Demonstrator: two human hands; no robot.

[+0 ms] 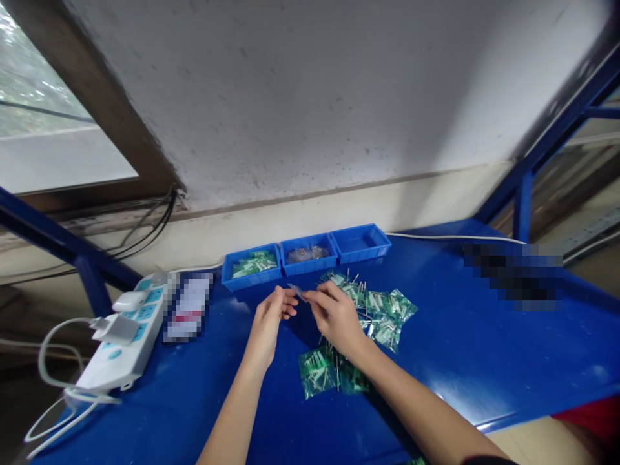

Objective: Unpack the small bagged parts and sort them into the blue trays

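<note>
My right hand (339, 320) pinches a small clear plastic bag (297, 292) between thumb and fingertips, above the blue table. Just left of the bag is my left hand (271, 320), its fingers loosely curled and apart; nothing shows in its grasp. Beneath and beyond my right hand lies a spread pile of green-and-clear packets (385, 316) with thin pale and metal pieces in and among them. Another such packet (316, 372) lies nearer me, below my right wrist. What the pinched bag contains is too small to tell.
Three blue bins stand along the wall: the left bin (249, 279) holds green packets, the middle bin (310, 263) small clear bags, and the right bin (361, 253) is beside them. A white power strip (123, 349) with plugs and cables sits at the left.
</note>
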